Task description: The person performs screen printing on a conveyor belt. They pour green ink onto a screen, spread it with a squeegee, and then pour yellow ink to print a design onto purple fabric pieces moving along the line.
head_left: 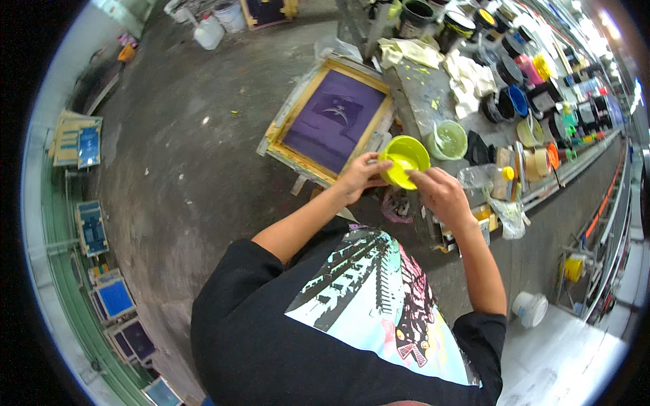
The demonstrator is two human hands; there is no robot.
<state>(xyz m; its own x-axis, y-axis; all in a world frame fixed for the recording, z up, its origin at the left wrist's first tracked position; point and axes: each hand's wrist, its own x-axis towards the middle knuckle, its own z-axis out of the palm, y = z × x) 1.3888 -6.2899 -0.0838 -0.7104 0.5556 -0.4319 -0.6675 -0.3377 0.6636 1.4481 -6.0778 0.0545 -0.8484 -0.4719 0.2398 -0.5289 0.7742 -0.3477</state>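
Observation:
A bright yellow tub (414,147) sits in front of my chest, tilted so that its inside shows. My left hand (362,177) wraps round its left side, thumb near the rim. My right hand (441,193) is closed at the tub's right edge, with fingertips over the opening; what it holds, if anything, is hidden. Just beyond my left hand is a wooden-framed printing screen (279,134) with dark purple mesh and a pale curved mark in its middle. To the right of the yellow tub stands a pale green tub (448,140) with a light-coloured tool leaning in it.
A long grey worktable (414,88) runs along the right, crowded with ink tubs, pale cloths (467,82), and a clear bottle (477,177) with a yellow cap. A white bucket (530,309) is at lower right. Several framed screens (115,298) line the left wall.

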